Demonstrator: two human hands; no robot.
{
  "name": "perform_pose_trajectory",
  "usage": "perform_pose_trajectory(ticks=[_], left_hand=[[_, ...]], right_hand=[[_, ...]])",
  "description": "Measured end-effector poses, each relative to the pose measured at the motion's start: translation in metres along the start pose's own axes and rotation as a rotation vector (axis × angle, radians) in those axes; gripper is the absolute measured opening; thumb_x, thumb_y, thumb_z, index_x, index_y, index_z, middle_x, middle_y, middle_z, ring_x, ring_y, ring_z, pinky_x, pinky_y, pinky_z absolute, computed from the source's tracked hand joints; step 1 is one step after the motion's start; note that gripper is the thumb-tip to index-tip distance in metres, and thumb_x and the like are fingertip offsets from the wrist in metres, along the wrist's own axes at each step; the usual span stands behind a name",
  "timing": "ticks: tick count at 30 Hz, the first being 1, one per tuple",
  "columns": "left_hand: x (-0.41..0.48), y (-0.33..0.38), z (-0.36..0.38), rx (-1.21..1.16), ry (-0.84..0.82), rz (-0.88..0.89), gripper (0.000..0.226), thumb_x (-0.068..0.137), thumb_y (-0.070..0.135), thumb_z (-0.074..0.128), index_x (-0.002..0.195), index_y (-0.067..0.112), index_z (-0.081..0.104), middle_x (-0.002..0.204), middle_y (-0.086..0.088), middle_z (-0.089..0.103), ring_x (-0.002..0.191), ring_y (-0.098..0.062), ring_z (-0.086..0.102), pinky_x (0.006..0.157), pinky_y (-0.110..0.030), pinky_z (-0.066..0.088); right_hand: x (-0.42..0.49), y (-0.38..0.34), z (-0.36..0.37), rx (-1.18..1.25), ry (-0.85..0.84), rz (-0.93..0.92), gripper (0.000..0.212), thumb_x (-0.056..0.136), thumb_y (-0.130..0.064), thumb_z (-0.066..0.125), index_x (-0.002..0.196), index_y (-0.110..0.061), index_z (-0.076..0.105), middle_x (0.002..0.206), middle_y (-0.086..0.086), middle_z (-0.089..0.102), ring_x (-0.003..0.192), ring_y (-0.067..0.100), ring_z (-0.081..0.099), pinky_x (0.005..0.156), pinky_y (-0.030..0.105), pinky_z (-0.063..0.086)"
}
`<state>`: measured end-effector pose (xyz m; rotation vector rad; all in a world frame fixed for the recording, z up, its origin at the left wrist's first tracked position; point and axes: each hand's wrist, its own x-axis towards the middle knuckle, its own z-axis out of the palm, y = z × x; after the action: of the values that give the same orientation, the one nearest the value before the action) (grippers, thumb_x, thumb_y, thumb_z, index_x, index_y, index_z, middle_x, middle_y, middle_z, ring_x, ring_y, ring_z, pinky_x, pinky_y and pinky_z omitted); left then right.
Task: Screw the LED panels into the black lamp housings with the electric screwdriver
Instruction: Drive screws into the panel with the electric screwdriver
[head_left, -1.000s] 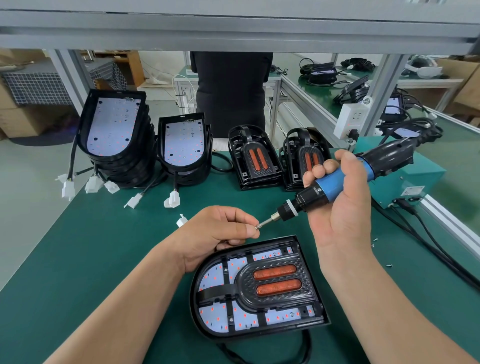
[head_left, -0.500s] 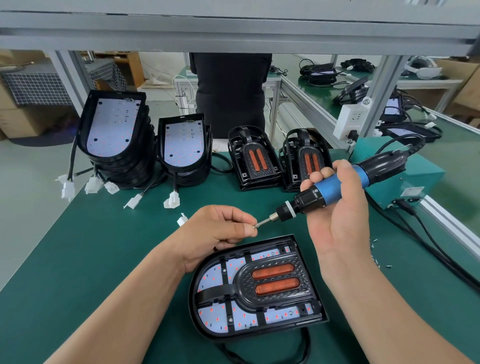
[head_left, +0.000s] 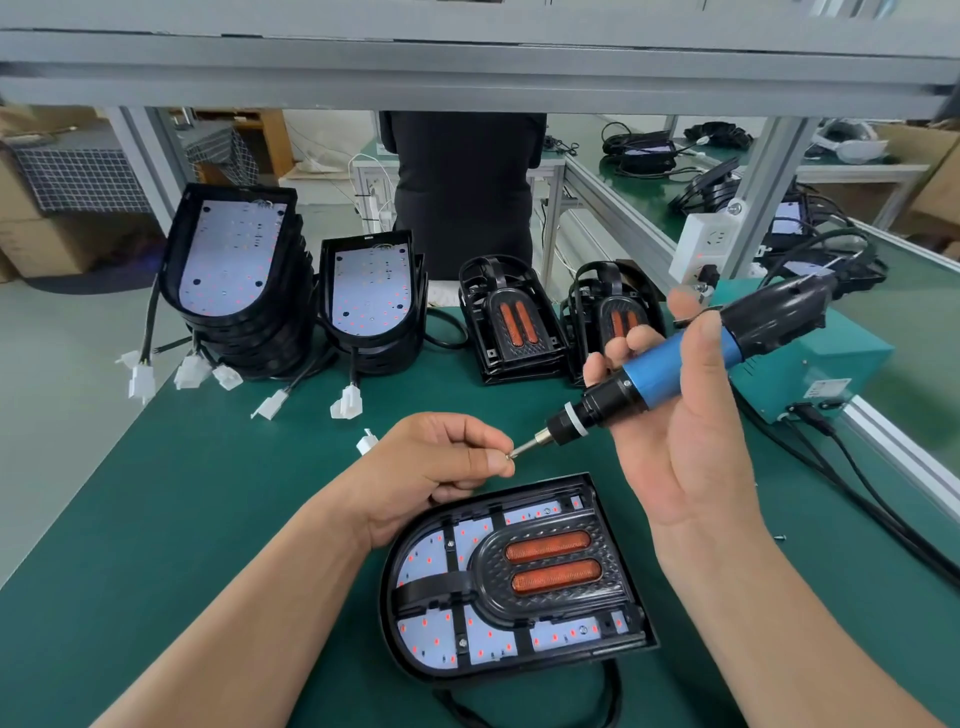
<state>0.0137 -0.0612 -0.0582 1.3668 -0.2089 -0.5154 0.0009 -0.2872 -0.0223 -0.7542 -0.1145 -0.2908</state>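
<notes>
A black lamp housing (head_left: 514, 582) lies flat on the green mat in front of me, with a white LED panel and two orange reflectors inside. Above it my right hand (head_left: 691, 431) grips the blue-and-black electric screwdriver (head_left: 670, 364), whose bit points down and left. My left hand (head_left: 441, 467) pinches a small screw (head_left: 507, 457) at the tip of the bit.
Stacks of housings with bare LED panels (head_left: 234, 280) (head_left: 371, 301) stand at the back left, their white connectors (head_left: 345, 402) on the mat. Two black grille stacks (head_left: 511, 322) (head_left: 613, 312) sit behind the screwdriver. A teal power box (head_left: 821, 374) and black cables (head_left: 883, 499) lie right. Loose screws (head_left: 779, 537) lie nearby.
My right hand has shifted the screwdriver slightly left and down, keeping the bit at my left fingertips. The housing has not moved.
</notes>
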Motion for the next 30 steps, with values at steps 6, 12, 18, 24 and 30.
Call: perform_pose_trajectory(ticks=[6, 12, 18, 24, 30], left_hand=[[0.002, -0.001, -0.001, 0.009, 0.003, 0.021, 0.02, 0.072, 0.013, 0.088, 0.091, 0.012, 0.081, 0.086, -0.017, 0.068, 0.052, -0.008, 0.035, 0.046, -0.016, 0.032], [0.0, -0.001, -0.002, 0.015, -0.02, 0.001, 0.02, 0.082, 0.008, 0.082, 0.101, 0.012, 0.079, 0.09, -0.013, 0.074, 0.051, -0.007, 0.038, 0.048, -0.014, 0.035], [0.0, -0.003, -0.002, 0.033, -0.018, 0.004, 0.016, 0.087, 0.016, 0.079, 0.102, 0.013, 0.08, 0.097, -0.013, 0.076, 0.057, -0.009, 0.036, 0.051, -0.014, 0.036], [0.0, -0.003, -0.003, 0.038, -0.018, -0.019, 0.017, 0.092, 0.027, 0.075, 0.101, 0.014, 0.08, 0.085, -0.005, 0.068, 0.055, -0.007, 0.039, 0.05, -0.013, 0.038], [-0.003, 0.003, -0.001, 0.106, 0.007, -0.005, 0.023, 0.093, 0.034, 0.072, 0.101, 0.015, 0.081, 0.074, 0.003, 0.056, 0.053, -0.005, 0.036, 0.043, -0.012, 0.031]], right_hand=[[0.0, 0.005, -0.001, 0.049, 0.126, -0.008, 0.04, 0.093, -0.042, 0.076, 0.118, -0.017, 0.058, 0.09, 0.002, 0.06, 0.08, 0.017, 0.064, 0.088, 0.04, 0.059], [0.002, 0.007, -0.003, 0.072, 0.187, -0.004, 0.045, 0.093, -0.044, 0.074, 0.121, -0.015, 0.055, 0.089, 0.003, 0.059, 0.078, 0.018, 0.062, 0.089, 0.041, 0.059], [0.002, 0.008, -0.009, 0.117, 0.27, 0.02, 0.04, 0.1, -0.046, 0.07, 0.122, -0.015, 0.058, 0.088, 0.004, 0.061, 0.079, 0.019, 0.061, 0.091, 0.041, 0.059], [0.004, 0.007, -0.009, 0.154, 0.27, 0.013, 0.039, 0.099, -0.044, 0.072, 0.12, -0.014, 0.057, 0.086, 0.004, 0.061, 0.075, 0.019, 0.062, 0.087, 0.041, 0.06], [0.005, -0.001, -0.008, 0.15, 0.226, -0.078, 0.035, 0.101, -0.04, 0.071, 0.117, -0.013, 0.056, 0.084, 0.003, 0.059, 0.072, 0.018, 0.06, 0.082, 0.039, 0.059]])
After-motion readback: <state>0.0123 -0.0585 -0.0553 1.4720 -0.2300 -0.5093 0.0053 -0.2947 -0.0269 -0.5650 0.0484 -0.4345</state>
